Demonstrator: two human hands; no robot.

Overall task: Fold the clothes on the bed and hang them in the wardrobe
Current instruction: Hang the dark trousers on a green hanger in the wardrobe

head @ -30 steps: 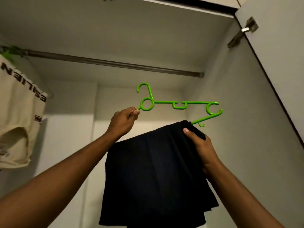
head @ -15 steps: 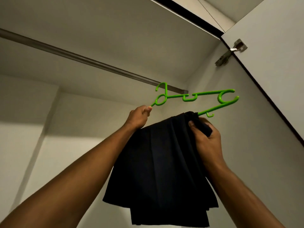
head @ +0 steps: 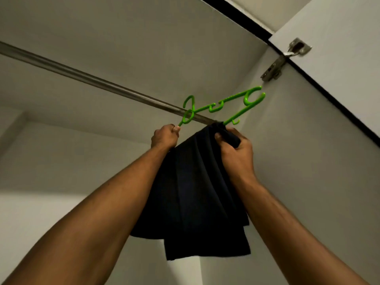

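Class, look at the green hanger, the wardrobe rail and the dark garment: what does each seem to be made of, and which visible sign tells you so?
Green hanger: probably moulded plastic, given its uniform bright colour, smooth gloss and rounded loops.
Wardrobe rail: likely metal, grey with a long dull sheen along its length.
Dark garment: woven or knitted cloth, matt, hanging in soft folds; the exact fibre cannot be told.

Hanger: bright green thin plastic hanger (head: 226, 106), tilted, right end higher, hook overlapping the grey metal wardrobe rail (head: 98, 82) near its right end; whether hooked on cannot be told.
Garment: dark navy folded cloth garment (head: 197, 192), draped over the hanger's lower bar, hanging down in pleats.
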